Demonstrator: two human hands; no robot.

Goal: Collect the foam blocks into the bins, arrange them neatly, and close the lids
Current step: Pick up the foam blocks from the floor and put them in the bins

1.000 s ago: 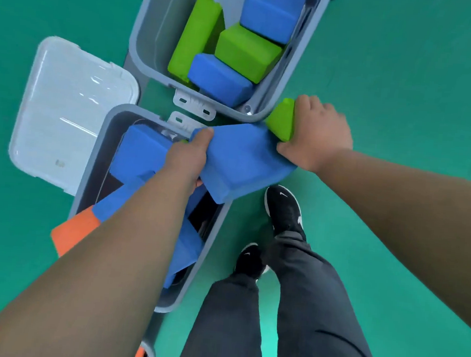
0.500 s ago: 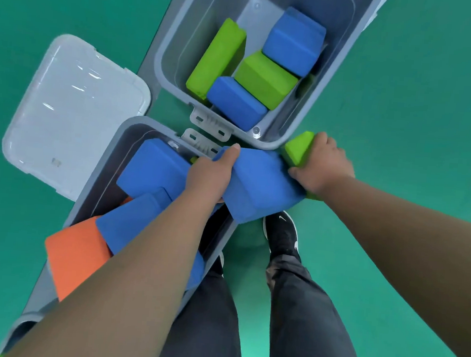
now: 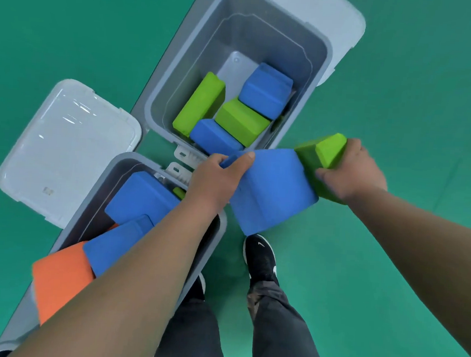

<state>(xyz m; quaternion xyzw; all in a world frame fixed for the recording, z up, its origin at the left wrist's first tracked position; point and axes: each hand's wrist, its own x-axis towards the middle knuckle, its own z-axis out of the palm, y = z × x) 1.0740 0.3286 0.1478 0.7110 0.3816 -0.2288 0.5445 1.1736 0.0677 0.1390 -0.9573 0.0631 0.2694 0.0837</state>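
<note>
Two grey bins stand end to end on the green floor. The far bin (image 3: 321, 55) holds two green and two blue foam blocks. In the near bin (image 3: 108, 174) lie blue blocks (image 3: 142, 199) and an orange block (image 3: 57, 274) at its near end. My left hand (image 3: 214, 182) grips the left edge of a large blue block (image 3: 272, 192), held in the air by the near bin's far right corner. My right hand (image 3: 350, 170) is closed on a green block (image 3: 323, 154) pressed against that blue block's right side.
The near bin's clear lid (image 3: 61, 150) lies open on the floor to the left. The far bin's lid (image 3: 345, 26) hangs open behind it. My legs and black shoes (image 3: 261, 262) stand just right of the near bin.
Both hands have carried the blue and green blocks to the right and away from the near bin. The view has pulled back, showing the whole far bin.
</note>
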